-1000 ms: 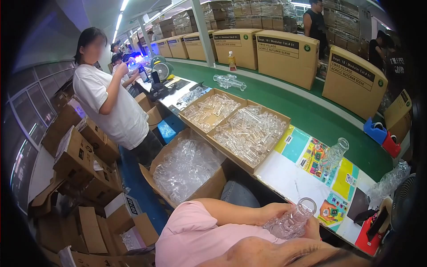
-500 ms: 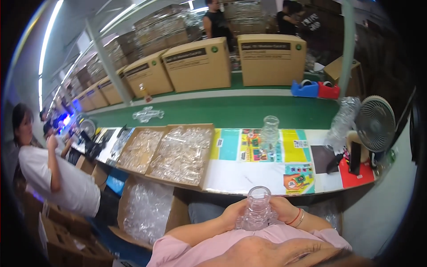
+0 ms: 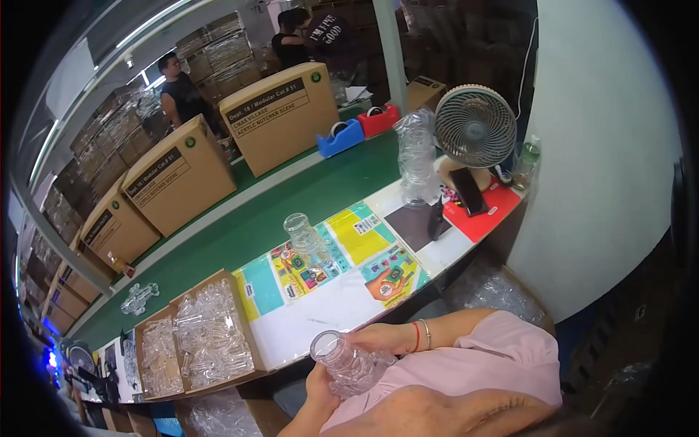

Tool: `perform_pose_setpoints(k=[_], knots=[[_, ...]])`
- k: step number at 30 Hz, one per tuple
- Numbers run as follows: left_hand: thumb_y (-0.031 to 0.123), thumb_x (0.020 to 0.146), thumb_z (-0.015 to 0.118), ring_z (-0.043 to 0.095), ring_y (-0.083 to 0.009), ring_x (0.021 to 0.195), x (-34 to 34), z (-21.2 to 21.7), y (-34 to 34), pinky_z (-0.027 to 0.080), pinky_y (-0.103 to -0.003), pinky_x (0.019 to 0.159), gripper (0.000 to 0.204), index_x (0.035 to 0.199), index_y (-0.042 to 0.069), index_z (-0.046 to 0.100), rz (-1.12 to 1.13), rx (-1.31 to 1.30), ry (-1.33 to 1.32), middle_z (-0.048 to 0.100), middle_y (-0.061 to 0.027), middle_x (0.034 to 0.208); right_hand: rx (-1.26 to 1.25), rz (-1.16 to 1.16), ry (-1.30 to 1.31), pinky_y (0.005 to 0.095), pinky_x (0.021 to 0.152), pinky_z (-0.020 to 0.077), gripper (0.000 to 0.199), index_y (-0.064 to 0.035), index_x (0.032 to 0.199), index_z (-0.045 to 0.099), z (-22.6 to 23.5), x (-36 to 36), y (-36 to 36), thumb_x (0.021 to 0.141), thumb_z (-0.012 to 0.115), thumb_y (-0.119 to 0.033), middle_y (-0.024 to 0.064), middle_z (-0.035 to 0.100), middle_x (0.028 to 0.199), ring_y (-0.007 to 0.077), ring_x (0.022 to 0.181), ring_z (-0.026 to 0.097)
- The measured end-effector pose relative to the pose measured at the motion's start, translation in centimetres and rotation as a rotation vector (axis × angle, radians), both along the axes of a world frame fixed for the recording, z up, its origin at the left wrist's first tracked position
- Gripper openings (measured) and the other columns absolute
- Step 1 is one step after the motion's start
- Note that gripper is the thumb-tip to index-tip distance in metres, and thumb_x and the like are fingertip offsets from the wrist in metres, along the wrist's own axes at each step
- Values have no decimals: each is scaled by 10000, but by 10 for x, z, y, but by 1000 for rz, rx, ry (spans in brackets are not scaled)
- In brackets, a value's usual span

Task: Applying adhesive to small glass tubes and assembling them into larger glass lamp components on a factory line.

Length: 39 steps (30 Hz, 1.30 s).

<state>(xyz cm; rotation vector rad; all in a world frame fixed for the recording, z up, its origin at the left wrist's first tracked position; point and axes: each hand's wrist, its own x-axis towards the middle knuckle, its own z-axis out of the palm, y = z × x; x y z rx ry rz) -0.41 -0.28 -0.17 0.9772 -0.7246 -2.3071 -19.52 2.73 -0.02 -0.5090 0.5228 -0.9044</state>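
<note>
I hold a clear ribbed plastic jar [image 3: 348, 362] with both hands just below the table's front edge, its open mouth tilted up to the left. My left hand [image 3: 319, 384] cups it from beneath. My right hand [image 3: 384, 339], with a red string and a thin bangle at the wrist, grips its far side. A second clear jar [image 3: 306, 238] stands upright on the colourful instruction sheets [image 3: 342, 258] on the white table, apart from both hands.
Cardboard trays of clear plastic parts [image 3: 207, 336] lie on the table at left. A bagged stack of clear pieces [image 3: 415, 156], a desk fan [image 3: 474, 127] and a red mat [image 3: 486, 213] sit at right. Behind runs a green conveyor [image 3: 291, 204] with large cartons [image 3: 280, 116] and tape dispensers [image 3: 341, 138]. People stand behind.
The view has swung right, so the person in white at left is out of sight and the fan is nearer the middle. The jar stays in both hands, now tilted more.
</note>
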Motion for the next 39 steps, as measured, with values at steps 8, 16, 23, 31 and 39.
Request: perform_pose_setpoints(k=[8, 16, 23, 31, 39], knots=[[309, 943, 463, 565, -263, 1093, 4, -12, -2, 453, -405, 950, 448, 1256, -11, 494, -25, 7, 47, 569, -138, 1215, 4, 2, 0, 318, 1002, 411, 406, 14, 1309, 435, -1, -2, 1, 1005, 408, -254, 99, 532, 1284, 172, 1153, 528], [311, 939, 471, 564, -268, 1094, 5, -21, -3, 452, -408, 950, 453, 1256, -11, 493, -36, 3, 77, 567, -140, 1215, -100, 77, -189, 331, 1033, 385, 426, 22, 1329, 408, -6, -2, 2, 1011, 386, -261, 108, 506, 1316, 185, 1186, 504], [331, 946, 475, 558, -271, 1106, -2, 5, 6, 447, -409, 956, 462, 1257, -11, 491, 43, -36, -76, 559, -142, 1226, -10, 38, -50, 335, 1042, 376, 433, 24, 1333, 400, -11, -3, 2, 1013, 377, -267, 116, 498, 1325, 190, 1196, 498], [314, 955, 462, 565, -264, 1088, -4, 11, 6, 452, -403, 945, 434, 1239, -12, 500, 30, 27, -26, 570, -131, 1206, 16, 70, -63, 342, 1050, 369, 453, 22, 1351, 379, -17, -3, 0, 1012, 377, -280, 122, 476, 1348, 198, 1216, 484], [302, 951, 473, 573, -259, 1067, -6, 26, 11, 462, -400, 927, 415, 1220, -12, 508, 64, 17, -171, 579, -126, 1178, -85, 17, -43, 320, 979, 432, 493, 35, 1289, 461, -5, 1, 5, 1006, 384, -360, 108, 554, 1260, 178, 1121, 554]])
